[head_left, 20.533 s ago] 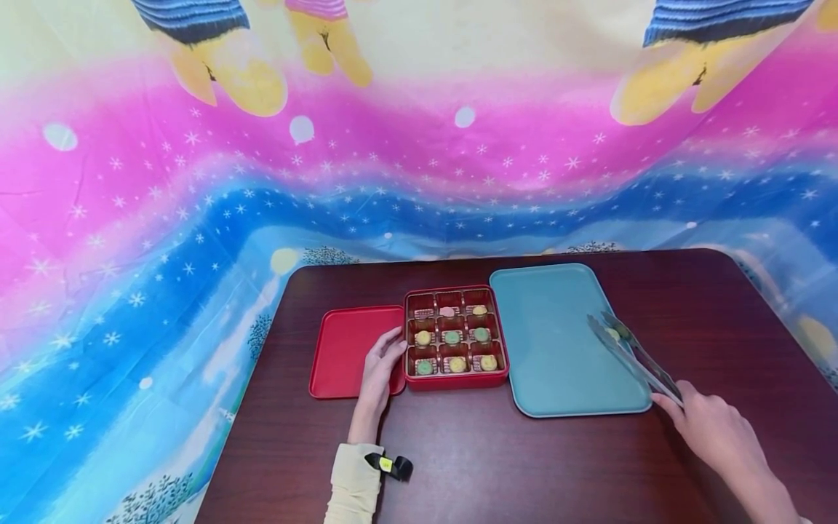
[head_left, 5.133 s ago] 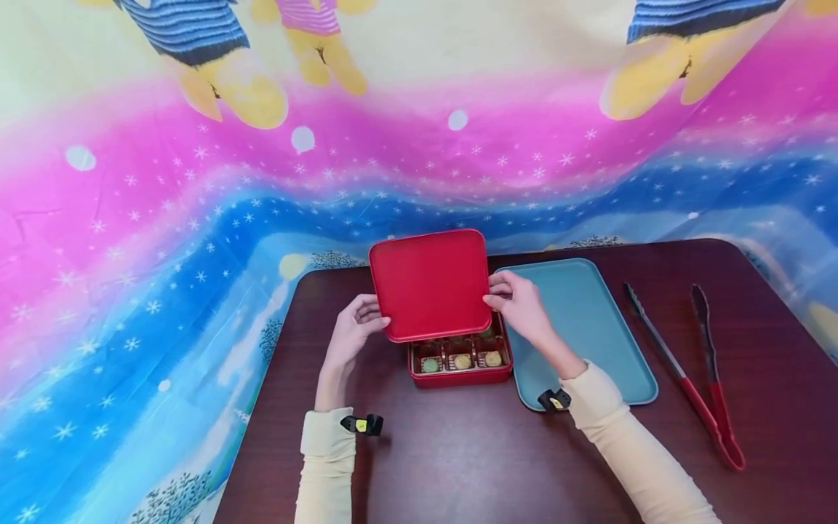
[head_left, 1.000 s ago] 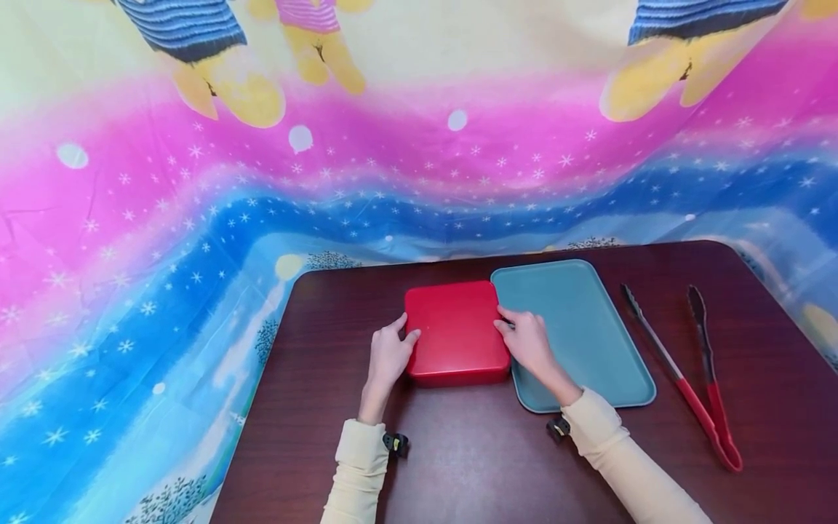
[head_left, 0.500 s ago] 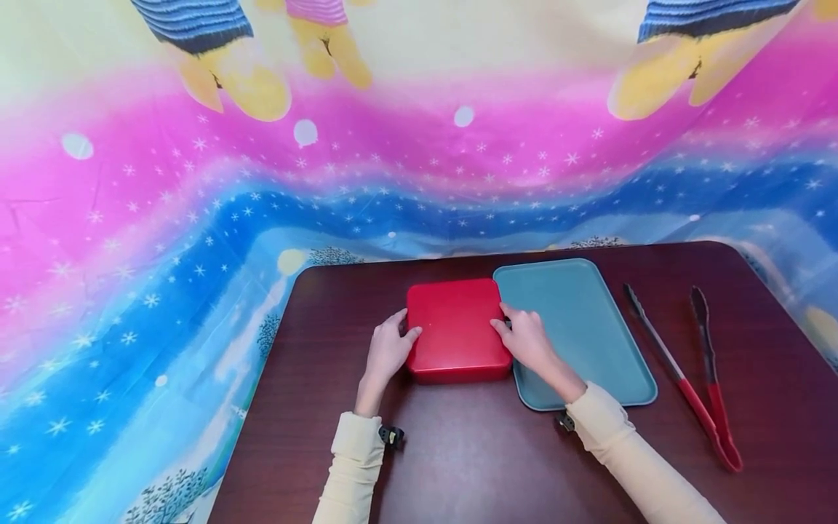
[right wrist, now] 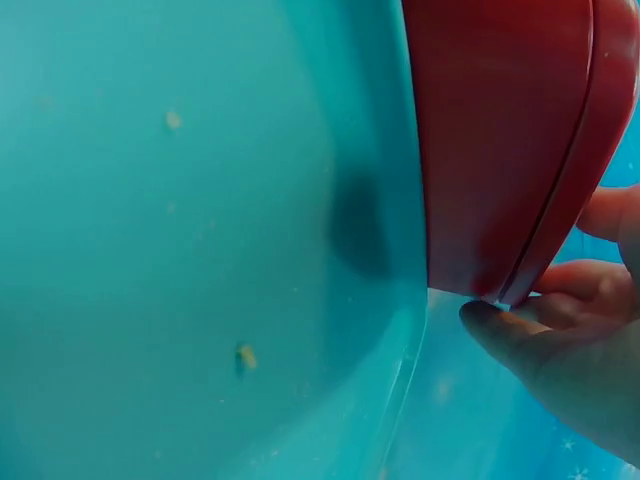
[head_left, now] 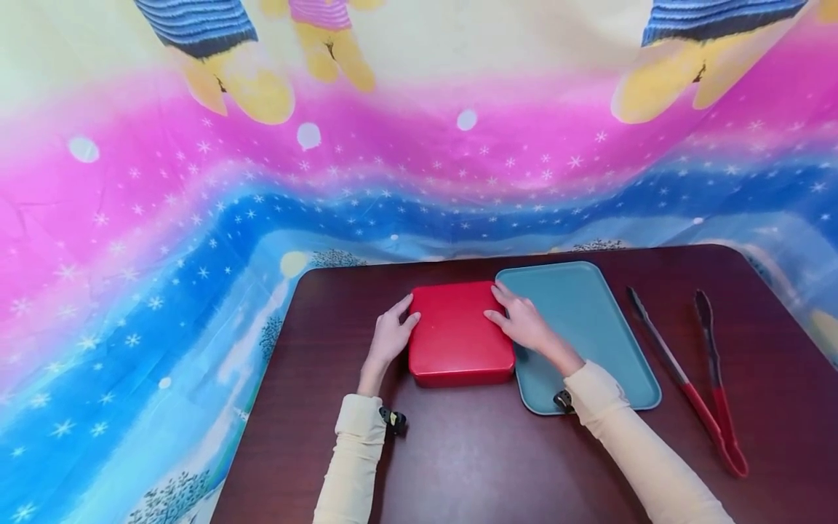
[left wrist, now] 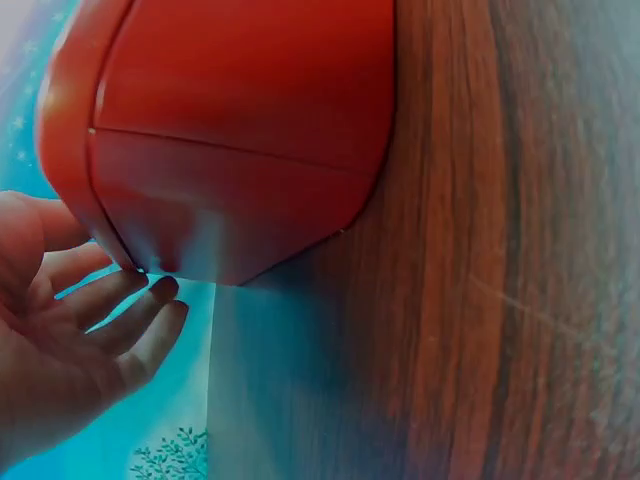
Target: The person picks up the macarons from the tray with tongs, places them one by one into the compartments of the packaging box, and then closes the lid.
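Note:
A red square box (head_left: 461,375) stands on the table with its red lid (head_left: 458,327) on top; the inside is hidden. My left hand (head_left: 388,336) rests at the box's left side, thumb on the lid's edge and fingers stretched along the side. In the left wrist view those fingers (left wrist: 125,320) look loose beside the lid's seam. Opposite it, my right hand (head_left: 524,324) touches the lid's right edge near the far corner, thumb on top and fingers extended. In the right wrist view the right hand's fingertips (right wrist: 485,315) are at the box corner.
A teal tray (head_left: 569,313) lies against the box's right side, with small yellowish crumbs (right wrist: 246,356) on it. Farther right, red-handled tongs (head_left: 703,407) lie spread on the dark wooden table (head_left: 471,458). A printed cloth (head_left: 393,145) hangs behind the table.
Earlier, the right hand used tongs over the tray beside the uncovered box of small sweets. Both hands then brought the lid onto the box. Lately they have slid toward its far edge.

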Available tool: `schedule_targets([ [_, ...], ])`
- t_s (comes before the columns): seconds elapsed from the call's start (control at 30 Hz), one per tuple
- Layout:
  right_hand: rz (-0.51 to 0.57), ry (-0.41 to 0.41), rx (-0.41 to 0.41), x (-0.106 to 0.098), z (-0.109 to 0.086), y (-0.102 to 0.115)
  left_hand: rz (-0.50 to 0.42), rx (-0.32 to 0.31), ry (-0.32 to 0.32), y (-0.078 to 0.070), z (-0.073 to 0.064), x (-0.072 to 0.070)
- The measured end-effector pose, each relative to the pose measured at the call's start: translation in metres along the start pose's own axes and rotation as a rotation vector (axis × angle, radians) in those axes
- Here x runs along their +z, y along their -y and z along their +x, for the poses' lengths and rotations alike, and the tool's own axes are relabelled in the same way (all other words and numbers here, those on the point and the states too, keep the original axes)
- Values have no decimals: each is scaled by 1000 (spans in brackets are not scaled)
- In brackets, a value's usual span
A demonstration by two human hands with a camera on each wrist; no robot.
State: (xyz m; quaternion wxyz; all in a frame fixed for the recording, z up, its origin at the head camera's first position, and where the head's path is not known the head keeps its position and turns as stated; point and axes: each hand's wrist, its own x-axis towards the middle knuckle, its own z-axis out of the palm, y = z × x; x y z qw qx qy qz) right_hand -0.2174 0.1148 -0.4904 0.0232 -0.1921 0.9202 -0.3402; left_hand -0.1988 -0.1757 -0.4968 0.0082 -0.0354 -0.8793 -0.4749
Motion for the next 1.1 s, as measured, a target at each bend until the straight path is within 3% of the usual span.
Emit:
schedule_targets([
  [0.2,-14,14,-28,0,3,1,59,14,8,-4,-1,-3],
  [0.4,-46,30,-49,-9,13,-2,143,-4,-10,-9,10,0],
  [0.53,-55,37,-36,-10,14,-8,178,-13,-32,-7,15,2],
  [0.67,-64,57,-39,-7,8,-10,196,11,-3,-2,15,4],
  [0.9,-89,19,-89,-4,7,-6,462,180,5,-2,17,1],
  [1.1,-107,42,-71,-10,6,-6,622,173,27,-16,19,4],
])
